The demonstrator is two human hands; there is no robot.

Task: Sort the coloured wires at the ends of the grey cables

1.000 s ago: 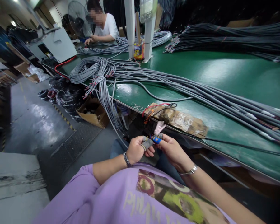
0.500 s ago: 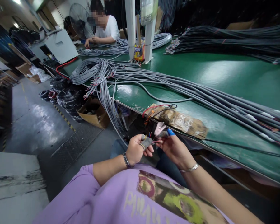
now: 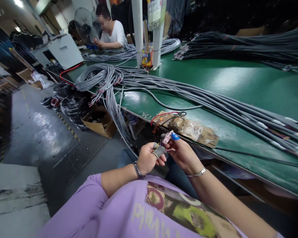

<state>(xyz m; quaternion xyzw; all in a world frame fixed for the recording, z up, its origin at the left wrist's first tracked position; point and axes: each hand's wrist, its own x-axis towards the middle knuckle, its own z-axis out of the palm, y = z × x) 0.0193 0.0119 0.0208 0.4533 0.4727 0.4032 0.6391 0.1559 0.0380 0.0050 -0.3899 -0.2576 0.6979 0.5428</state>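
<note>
My left hand (image 3: 149, 158) is closed in a pinch, with grey coverings on the thumb and a finger. Thin coloured wires (image 3: 170, 149) stick out from its grip, some reddish ones pointing right and a few darker ones pointing up. Close beside it, my right hand (image 3: 182, 153) wears a blue cover on the thumb and pinches a small pale pink piece (image 3: 167, 137) with dark spots, perhaps a connector. This piece sits right by the upper wire ends; whether they touch I cannot make out. Both hands are in front of the bench edge.
Long grey cables (image 3: 169, 86) lie along the green bench (image 3: 223, 77), some hanging over its edge. A taped cardboard block (image 3: 193, 130) with red and black leads sits at the near edge. Across the bench, a person in white (image 3: 114, 34) works. An open carton (image 3: 99, 122) stands below.
The pink piece has turned in my right hand, and the blue-covered thumb now presses on it. My hands have drawn closer together. The person opposite has raised their hands.
</note>
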